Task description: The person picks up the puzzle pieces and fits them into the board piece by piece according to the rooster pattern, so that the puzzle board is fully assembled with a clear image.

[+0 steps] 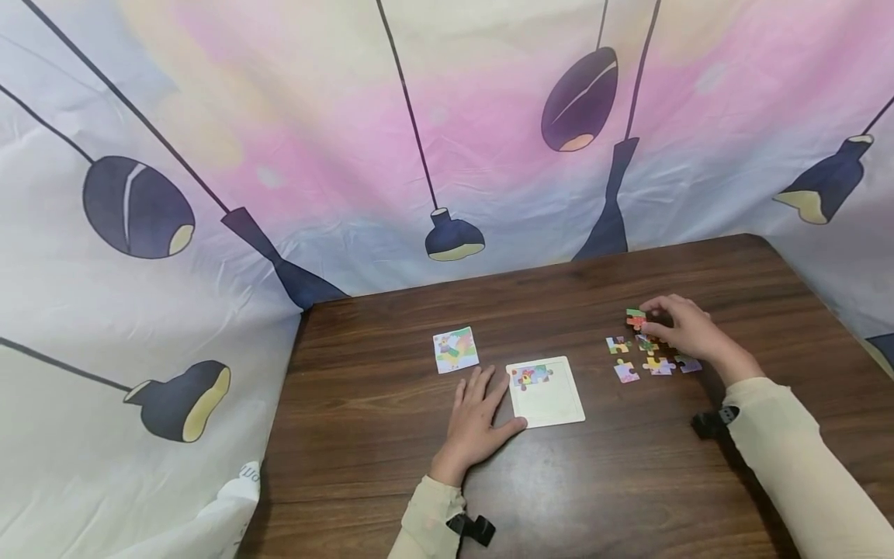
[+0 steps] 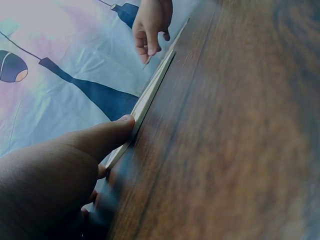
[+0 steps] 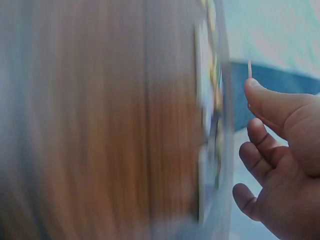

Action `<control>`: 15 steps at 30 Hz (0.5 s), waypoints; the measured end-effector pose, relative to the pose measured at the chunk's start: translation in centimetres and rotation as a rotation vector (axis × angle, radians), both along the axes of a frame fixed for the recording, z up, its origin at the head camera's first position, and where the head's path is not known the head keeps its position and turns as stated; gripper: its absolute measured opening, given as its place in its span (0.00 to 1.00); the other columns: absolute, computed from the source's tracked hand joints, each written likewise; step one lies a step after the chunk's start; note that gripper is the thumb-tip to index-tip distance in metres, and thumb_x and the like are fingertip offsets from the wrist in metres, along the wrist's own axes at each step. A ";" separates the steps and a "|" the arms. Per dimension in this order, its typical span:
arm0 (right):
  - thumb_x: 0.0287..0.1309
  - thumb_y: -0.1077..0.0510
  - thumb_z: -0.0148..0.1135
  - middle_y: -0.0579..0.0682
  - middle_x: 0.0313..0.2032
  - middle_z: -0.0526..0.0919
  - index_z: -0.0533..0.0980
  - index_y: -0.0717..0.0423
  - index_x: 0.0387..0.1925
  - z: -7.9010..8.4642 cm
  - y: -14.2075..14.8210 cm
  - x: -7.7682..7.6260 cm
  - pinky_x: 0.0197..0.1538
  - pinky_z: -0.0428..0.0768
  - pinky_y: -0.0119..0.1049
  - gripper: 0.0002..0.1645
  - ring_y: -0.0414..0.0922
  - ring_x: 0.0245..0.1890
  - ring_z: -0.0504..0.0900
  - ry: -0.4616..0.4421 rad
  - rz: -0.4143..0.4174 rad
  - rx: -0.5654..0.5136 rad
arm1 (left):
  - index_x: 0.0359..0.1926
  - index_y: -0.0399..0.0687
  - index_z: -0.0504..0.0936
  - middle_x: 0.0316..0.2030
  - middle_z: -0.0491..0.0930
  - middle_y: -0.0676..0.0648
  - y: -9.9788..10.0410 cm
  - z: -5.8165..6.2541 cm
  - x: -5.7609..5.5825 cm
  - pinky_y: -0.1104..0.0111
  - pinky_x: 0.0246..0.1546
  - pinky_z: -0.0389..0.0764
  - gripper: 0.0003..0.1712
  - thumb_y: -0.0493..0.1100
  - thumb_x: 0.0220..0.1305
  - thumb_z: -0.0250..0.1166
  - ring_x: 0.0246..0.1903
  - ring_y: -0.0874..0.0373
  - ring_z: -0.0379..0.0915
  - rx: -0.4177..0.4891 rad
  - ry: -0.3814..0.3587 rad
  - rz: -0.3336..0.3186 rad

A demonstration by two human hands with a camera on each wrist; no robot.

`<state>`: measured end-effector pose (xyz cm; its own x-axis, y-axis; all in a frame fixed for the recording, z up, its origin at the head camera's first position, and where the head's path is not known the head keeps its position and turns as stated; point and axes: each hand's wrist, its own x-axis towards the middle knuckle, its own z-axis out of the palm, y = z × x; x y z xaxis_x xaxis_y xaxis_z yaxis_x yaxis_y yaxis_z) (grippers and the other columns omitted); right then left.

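Note:
A white square puzzle tray (image 1: 548,407) lies on the table, with a strip of joined puzzle pieces (image 1: 532,376) along its upper left. My left hand (image 1: 475,423) rests at the tray's left side, fingers spread and fairly straight. In the left wrist view its thumb (image 2: 107,137) presses on the tray's edge. Over the loose pieces at the right, my right hand (image 1: 684,328) pinches a puzzle piece (image 3: 250,70) between thumb and fingers. That piece is seen edge-on in the right wrist view, so its picture is hidden there.
Several loose puzzle pieces (image 1: 658,366) lie below and left of my right hand. A small square picture card (image 1: 455,350) lies left of the tray, beyond my left fingertips. A cloth printed with lamps (image 1: 489,171) hangs behind the brown wooden table (image 1: 363,442).

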<state>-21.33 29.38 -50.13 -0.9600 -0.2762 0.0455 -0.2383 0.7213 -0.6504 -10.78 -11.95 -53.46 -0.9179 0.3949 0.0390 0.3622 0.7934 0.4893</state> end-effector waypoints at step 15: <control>0.69 0.57 0.72 0.56 0.48 0.81 0.82 0.61 0.55 -0.4 -7.5 2.0 0.54 0.63 0.62 0.18 0.58 0.52 0.75 0.080 0.121 -0.031 | 0.80 0.50 0.68 0.81 0.57 0.41 0.0 -0.1 -0.1 0.42 0.80 0.45 0.45 0.66 0.71 0.65 0.82 0.41 0.44 0.000 0.012 -0.007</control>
